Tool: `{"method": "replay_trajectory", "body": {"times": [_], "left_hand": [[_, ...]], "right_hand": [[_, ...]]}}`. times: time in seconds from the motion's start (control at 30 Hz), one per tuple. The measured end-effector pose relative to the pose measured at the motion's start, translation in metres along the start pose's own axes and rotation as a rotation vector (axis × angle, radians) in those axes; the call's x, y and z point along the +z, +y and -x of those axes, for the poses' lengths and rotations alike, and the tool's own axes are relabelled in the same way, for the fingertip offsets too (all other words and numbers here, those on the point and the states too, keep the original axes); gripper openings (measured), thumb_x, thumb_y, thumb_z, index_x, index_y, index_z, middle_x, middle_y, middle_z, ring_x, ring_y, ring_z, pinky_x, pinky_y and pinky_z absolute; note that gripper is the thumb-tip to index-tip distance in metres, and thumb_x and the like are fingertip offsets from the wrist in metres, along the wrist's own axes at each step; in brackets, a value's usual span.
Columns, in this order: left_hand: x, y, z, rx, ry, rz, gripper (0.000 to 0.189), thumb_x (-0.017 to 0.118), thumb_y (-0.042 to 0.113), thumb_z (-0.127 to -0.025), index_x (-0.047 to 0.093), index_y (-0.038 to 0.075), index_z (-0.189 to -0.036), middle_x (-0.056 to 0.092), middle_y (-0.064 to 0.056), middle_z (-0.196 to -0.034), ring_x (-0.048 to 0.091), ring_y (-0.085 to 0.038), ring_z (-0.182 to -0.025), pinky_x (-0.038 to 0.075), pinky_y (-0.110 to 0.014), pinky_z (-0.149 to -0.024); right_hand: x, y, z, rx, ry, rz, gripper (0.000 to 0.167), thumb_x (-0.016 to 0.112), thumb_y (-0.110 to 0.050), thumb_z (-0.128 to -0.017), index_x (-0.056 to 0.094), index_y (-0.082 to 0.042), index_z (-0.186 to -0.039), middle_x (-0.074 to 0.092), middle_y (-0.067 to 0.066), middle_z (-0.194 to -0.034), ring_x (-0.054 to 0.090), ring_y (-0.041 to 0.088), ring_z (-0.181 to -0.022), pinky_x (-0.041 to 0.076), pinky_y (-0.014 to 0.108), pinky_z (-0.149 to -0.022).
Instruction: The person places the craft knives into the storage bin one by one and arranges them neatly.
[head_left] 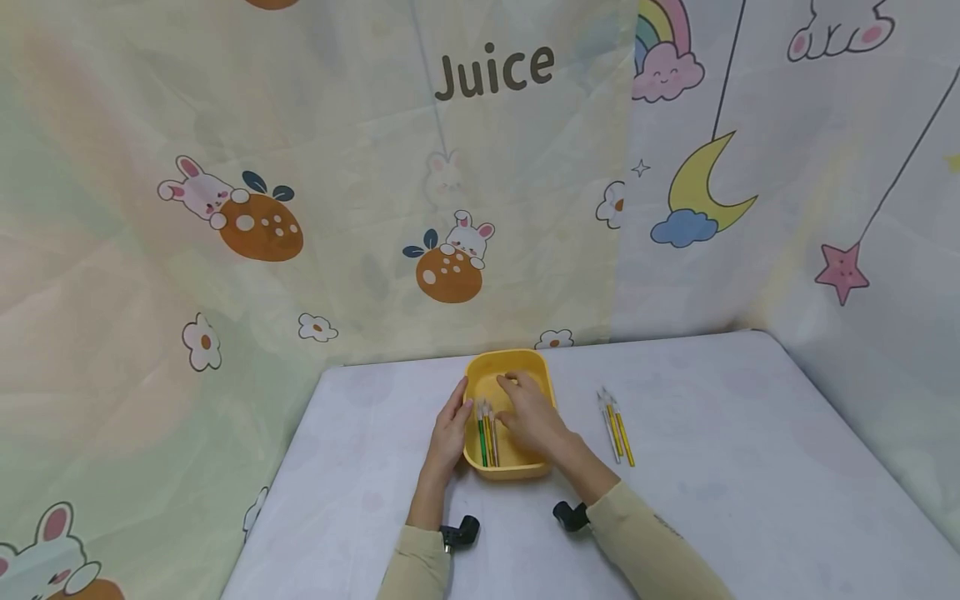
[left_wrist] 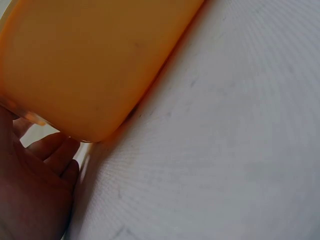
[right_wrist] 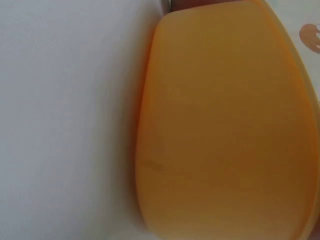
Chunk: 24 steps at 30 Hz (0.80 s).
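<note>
A yellow plastic basket (head_left: 508,472) with rounded corners stands on the table. My left hand (head_left: 447,433) grips its left side, the thumb at the rim and the fingers along the outer wall. In the left wrist view, bent fingers (left_wrist: 57,152) show beside the basket wall (left_wrist: 95,65). My right hand (head_left: 534,412) reaches over the right rim into the basket, thumb and forefinger spread apart with nothing visible between them. Several slim pencil-like sticks (head_left: 487,433), green, yellow and brownish with pale tips, lie side by side along the basket's left. The basket wall (right_wrist: 225,115) fills much of the right wrist view.
To the right of the basket, a few more slim pencil-like sticks (head_left: 617,429), yellow and silvery, lie on the white table (head_left: 720,483). A printed cloth backdrop (head_left: 360,167) rises behind the table's far edge.
</note>
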<state>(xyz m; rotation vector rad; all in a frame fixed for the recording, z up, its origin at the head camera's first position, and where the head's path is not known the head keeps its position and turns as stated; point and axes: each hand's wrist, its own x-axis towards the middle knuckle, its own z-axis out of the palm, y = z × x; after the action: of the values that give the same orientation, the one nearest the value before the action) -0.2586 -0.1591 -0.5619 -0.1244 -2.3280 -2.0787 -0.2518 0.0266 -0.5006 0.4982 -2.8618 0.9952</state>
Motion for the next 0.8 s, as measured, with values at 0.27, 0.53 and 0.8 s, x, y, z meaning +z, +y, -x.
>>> {"method": "replay_trajectory", "body": {"times": [0.27, 0.53, 0.8], "left_hand": [[0.0, -0.002, -0.001, -0.017, 0.008, -0.011, 0.051, 0.046, 0.033, -0.112, 0.038, 0.03, -0.162, 0.031, 0.006, -0.17, 0.02, -0.02, -0.161, 0.014, -0.049, -0.133], [0.001, -0.001, -0.001, -0.027, 0.024, -0.007, 0.05, 0.045, 0.033, -0.112, 0.038, 0.032, -0.162, 0.032, 0.009, -0.17, 0.02, -0.018, -0.161, 0.014, -0.048, -0.133], [0.001, -0.002, 0.0, -0.024, 0.025, -0.001, 0.05, 0.046, 0.035, -0.112, 0.038, 0.031, -0.161, 0.032, 0.009, -0.169, 0.021, -0.016, -0.161, 0.014, -0.046, -0.133]], "right_hand": [[-0.015, 0.011, 0.005, -0.018, 0.091, -0.018, 0.066, 0.08, -0.021, -0.093, 0.053, -0.006, -0.151, 0.048, 0.014, -0.155, 0.05, 0.033, -0.141, 0.048, 0.05, -0.116], [-0.027, 0.033, 0.015, -0.037, 0.269, -0.123, 0.06, 0.08, -0.019, -0.093, 0.057, 0.001, -0.145, 0.049, 0.018, -0.152, 0.046, 0.037, -0.144, 0.042, 0.054, -0.12], [-0.034, 0.056, 0.024, -0.001, 0.341, -0.179, 0.061, 0.078, -0.02, -0.094, 0.055, 0.002, -0.147, 0.048, 0.019, -0.152, 0.045, 0.039, -0.143, 0.04, 0.057, -0.12]]}}
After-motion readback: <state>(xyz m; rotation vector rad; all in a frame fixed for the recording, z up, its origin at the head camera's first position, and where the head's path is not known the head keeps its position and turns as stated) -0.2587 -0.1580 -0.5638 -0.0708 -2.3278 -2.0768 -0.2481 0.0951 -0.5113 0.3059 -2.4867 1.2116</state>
